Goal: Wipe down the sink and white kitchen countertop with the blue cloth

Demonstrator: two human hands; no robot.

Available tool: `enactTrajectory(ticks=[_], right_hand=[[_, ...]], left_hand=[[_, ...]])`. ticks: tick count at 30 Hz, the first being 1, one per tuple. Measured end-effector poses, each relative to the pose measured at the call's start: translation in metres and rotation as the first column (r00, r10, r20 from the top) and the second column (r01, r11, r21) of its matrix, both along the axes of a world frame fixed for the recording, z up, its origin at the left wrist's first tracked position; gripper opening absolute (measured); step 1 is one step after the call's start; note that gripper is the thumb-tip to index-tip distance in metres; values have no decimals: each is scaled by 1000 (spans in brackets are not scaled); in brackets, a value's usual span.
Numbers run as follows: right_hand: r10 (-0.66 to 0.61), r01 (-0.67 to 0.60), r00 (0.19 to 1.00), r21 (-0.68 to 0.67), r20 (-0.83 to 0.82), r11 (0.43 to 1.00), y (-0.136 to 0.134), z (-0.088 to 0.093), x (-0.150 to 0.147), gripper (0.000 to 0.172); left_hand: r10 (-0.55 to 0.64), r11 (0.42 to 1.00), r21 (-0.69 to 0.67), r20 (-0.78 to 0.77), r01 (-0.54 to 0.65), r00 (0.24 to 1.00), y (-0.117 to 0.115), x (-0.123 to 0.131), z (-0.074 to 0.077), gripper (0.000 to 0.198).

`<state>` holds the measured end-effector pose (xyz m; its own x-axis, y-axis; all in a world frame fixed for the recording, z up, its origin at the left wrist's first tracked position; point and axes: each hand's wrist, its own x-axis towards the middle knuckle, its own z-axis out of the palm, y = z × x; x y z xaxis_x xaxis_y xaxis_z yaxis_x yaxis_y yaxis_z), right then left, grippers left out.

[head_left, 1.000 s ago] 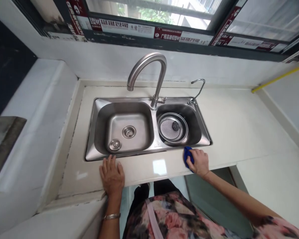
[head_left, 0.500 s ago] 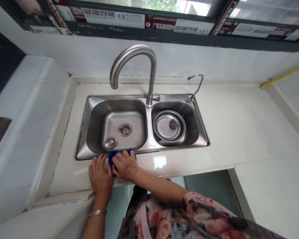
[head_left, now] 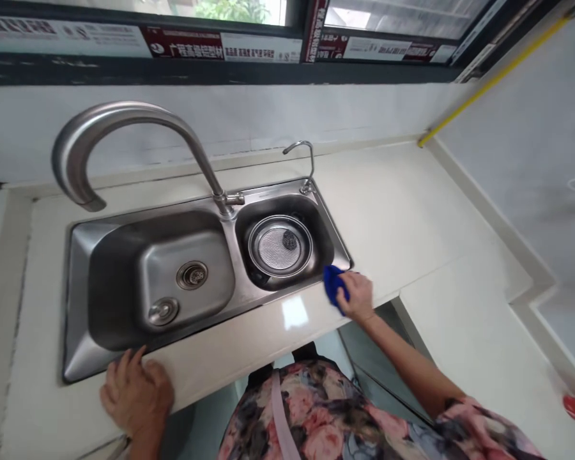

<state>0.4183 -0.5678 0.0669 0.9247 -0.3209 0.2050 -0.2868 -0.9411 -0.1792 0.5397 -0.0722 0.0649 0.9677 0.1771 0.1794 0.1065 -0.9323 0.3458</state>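
The left hand (head_left: 137,393) lies flat and open, palm down and holding nothing, on the front edge of the countertop (head_left: 249,338), its fingertips at the steel rim of the sink (head_left: 79,367); the narrow strip of counter between the two hands looks glossy and free of marks, so the wiping there seems largely done. The blue cloth (head_left: 334,284) is bunched under the curled fingers of the right hand (head_left: 357,295), pressed on the counter at the sink's front right corner, near the strainer basket (head_left: 280,246); I judge the wide counter to the right of that hand not yet wiped, though nothing shows it for certain.
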Motion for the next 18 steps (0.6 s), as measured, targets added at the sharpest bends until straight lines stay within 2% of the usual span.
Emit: enactTrajectory(ticks=[2, 4, 5, 7, 10, 14, 16, 18], right_hand=[[-154, 153, 988, -71, -15, 986, -36, -1, -9, 38], [-285, 278, 958, -141, -27, 950, -51, -2, -13, 38], [-332, 322, 943, -174, -27, 930, -49, -2, -14, 39], [-357, 342, 934, -228, -27, 912, -30, 0, -16, 40], [-223, 199, 971, -231, -85, 952, 29, 4, -21, 38], [52, -68, 981, -85, -186, 994, 129, 10, -17, 32], [186, -189, 961, 3, -204, 982, 182, 11, -3, 31], [356, -344, 912, 91, -202, 934, 237, 10, 16, 32]], left_hand=[[2, 1000, -3, -5, -2, 1000, 0, -1, 1, 51], [5, 1000, -9, 5, -5, 1000, 1, -2, 0, 50], [5, 1000, -13, 7, -5, 1000, 1, -3, 0, 49], [-4, 1000, -24, 3, 4, 1000, 1, -5, -1, 48], [-19, 999, -33, 2, 20, 1000, 1, -7, -1, 48], [-27, 999, -21, -5, 27, 1000, 1, -7, 1, 48], [-33, 999, -34, -17, 33, 999, 2, -7, 0, 47], [-37, 998, -58, -29, 35, 999, 4, -7, -3, 45]])
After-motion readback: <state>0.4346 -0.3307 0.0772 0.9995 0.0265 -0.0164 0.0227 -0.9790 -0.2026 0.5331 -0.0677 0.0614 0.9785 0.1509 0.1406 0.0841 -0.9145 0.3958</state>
